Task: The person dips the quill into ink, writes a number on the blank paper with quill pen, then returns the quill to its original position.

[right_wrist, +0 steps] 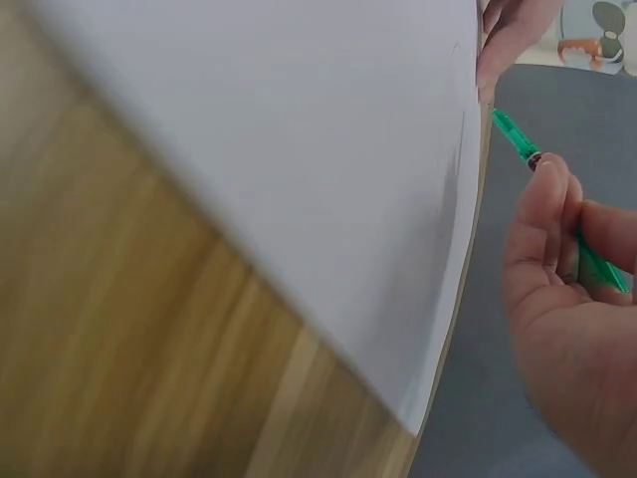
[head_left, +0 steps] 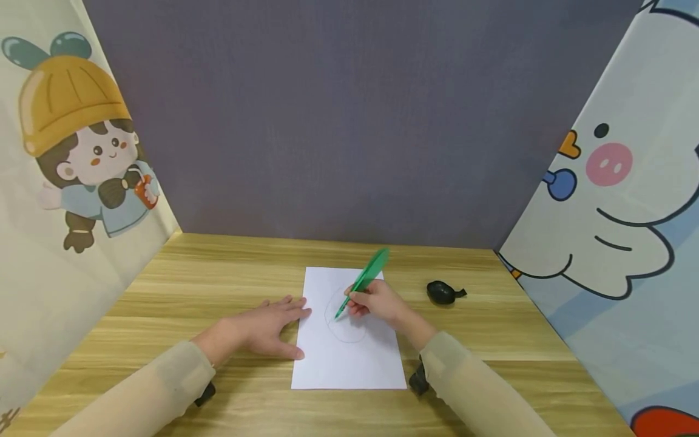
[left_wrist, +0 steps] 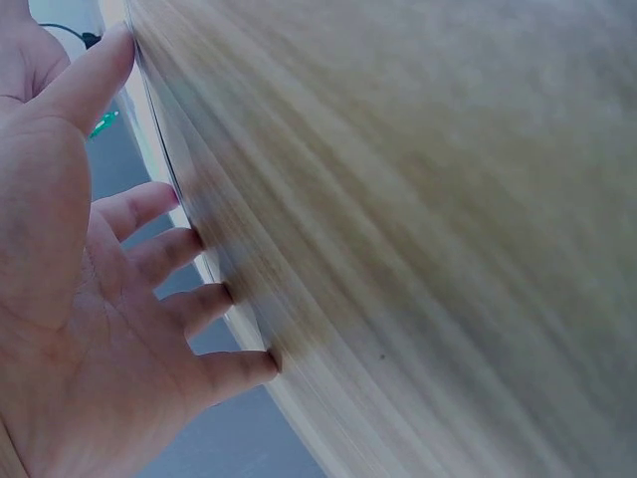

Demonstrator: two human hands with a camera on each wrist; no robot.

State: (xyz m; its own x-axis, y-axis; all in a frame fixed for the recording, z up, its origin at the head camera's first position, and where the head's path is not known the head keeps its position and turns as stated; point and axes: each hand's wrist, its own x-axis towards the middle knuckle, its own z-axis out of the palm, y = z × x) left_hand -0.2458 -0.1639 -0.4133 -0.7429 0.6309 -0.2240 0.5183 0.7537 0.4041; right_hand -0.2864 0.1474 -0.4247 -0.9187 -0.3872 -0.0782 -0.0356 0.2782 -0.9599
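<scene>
A white sheet of paper (head_left: 349,367) lies on the wooden table with a thin, faint round outline drawn on it. My right hand (head_left: 377,302) pinches a green feather-shaped pen (head_left: 374,267) over the sheet, its tip at the left inside part of the outline. In the right wrist view the thumb and fingers of the right hand (right_wrist: 572,269) close round the green pen (right_wrist: 516,134). My left hand (head_left: 273,328) rests with spread fingers at the paper's left edge. The left wrist view shows the left hand's (left_wrist: 119,299) palm side, fingertips on the surface, holding nothing.
A black rounded object with a short tail (head_left: 441,293) lies on the wooden table (head_left: 235,267) right of the paper. A dark grey panel (head_left: 338,121) stands at the back. Cartoon-printed walls (head_left: 628,243) flank both sides. Black wrist devices (head_left: 419,381) show beneath the sleeves.
</scene>
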